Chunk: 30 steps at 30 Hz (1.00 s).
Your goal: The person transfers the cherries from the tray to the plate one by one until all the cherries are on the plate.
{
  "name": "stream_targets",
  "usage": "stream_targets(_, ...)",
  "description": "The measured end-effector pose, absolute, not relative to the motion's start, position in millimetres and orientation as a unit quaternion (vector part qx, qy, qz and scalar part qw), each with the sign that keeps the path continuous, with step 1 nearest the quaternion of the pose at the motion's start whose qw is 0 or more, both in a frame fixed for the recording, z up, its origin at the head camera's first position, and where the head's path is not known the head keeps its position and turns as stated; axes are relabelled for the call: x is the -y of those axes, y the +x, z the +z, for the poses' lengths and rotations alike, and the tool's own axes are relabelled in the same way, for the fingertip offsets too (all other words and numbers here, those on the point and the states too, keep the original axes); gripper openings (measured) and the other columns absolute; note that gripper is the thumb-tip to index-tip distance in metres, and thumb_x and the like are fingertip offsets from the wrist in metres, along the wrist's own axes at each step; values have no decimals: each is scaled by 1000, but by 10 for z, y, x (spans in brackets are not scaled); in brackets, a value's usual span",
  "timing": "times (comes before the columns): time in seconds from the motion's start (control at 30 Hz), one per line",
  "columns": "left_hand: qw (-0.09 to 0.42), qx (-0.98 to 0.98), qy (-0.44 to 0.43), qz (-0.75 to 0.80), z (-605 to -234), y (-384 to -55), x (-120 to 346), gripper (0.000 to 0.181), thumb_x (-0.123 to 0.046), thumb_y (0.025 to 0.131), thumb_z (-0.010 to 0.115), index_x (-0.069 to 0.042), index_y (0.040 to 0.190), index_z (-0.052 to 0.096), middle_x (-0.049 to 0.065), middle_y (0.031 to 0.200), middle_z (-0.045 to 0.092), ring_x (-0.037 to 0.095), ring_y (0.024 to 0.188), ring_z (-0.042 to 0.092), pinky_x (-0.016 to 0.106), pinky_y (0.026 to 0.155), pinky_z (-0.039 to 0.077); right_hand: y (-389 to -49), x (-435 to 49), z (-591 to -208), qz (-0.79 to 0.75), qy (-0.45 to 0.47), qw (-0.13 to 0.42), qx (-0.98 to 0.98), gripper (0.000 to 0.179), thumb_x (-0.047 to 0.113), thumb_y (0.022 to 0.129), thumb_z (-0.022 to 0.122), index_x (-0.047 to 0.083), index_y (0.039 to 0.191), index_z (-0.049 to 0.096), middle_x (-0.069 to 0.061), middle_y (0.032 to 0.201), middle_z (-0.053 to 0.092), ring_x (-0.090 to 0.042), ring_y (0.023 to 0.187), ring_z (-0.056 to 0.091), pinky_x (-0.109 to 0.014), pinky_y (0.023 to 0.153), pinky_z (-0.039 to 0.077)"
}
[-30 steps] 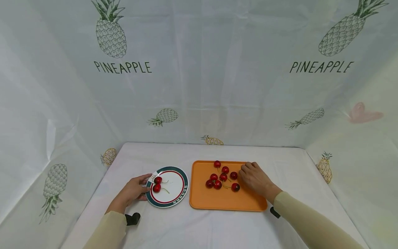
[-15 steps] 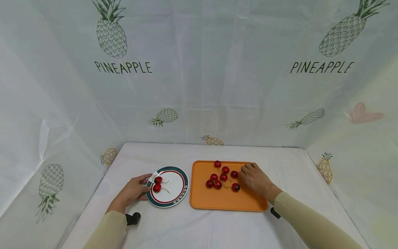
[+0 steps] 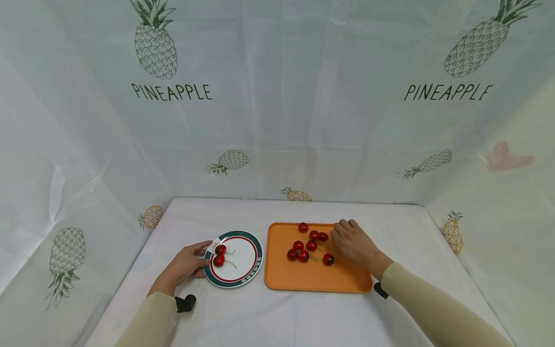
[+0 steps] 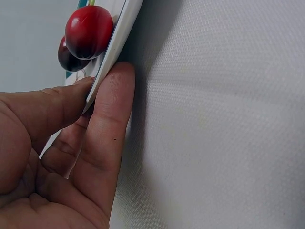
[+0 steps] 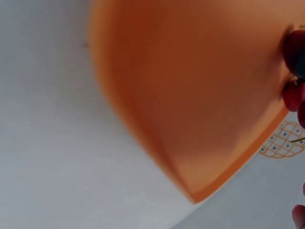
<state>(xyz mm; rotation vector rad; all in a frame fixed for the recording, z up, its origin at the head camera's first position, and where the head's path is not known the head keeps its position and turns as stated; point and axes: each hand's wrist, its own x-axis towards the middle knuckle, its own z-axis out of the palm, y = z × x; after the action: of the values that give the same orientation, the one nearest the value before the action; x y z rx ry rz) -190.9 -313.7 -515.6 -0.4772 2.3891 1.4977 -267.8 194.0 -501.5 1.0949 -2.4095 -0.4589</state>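
Note:
My left hand point(image 3: 186, 265) pinches the left rim of a white plate point(image 3: 243, 255) with a green band and red ring. In the left wrist view, the thumb point(image 4: 57, 102) lies on the rim and a finger point(image 4: 112, 100) beneath it. Two stemmed cherries, a nearer one point(image 4: 89, 32) and a darker one point(image 4: 69, 57), rest on the plate. My right hand point(image 3: 353, 243) is over the right part of an orange tray point(image 3: 299, 282), fingers curled downward. A cherry point(image 3: 323, 236) hangs close to its fingertips and moves with them; its stem seems pinched, though the grip is mostly hidden.
Several more cherries point(image 3: 303, 256) lie in the tray's middle and back, with one cherry point(image 3: 328, 260) apart in front. A white cloth point(image 3: 243, 318) covers the table. Behind and beside it hangs a curtain point(image 3: 303, 120) printed with pineapples.
My right hand has moved slightly back and left, and the cherry at its fingertips has shifted the same way. The left hand and plate have stayed put.

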Motion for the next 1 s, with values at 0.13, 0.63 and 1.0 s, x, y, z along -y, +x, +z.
stream_targets(0.13, 142, -828, -165, 518, -5132, -1905, 3143, 68, 0, 98, 69, -13, 161, 45, 28, 150, 46, 20, 82, 66, 31, 69, 63, -2696, -1830, -4953, -156, 407, 240, 867, 29, 22, 96, 76, 8, 89, 52, -5, 84, 48, -24, 82, 44, -34, 74, 40)
stream_targets(0.63, 145, -821, -161, 528, -5160, -1914, 3155, 69, 2, 97, 68, -14, 160, 47, 30, 152, 45, 22, 75, 67, 34, 69, 64, -2663, -1197, -4772, -142, 439, 257, 849, 26, 25, 101, 68, 11, 88, 50, -2, 81, 41, -22, 78, 37, -31, 73, 34)
stream_targets(1.0, 143, -821, -160, 529, -5175, -1922, 3162, 69, 1, 97, 69, -14, 160, 46, 30, 153, 44, 21, 75, 67, 32, 69, 64, -2652, -489, -4752, -124, 451, 224, 855, 16, 26, 106, 58, 11, 99, 58, -1, 90, 49, -22, 88, 45, -31, 79, 41)
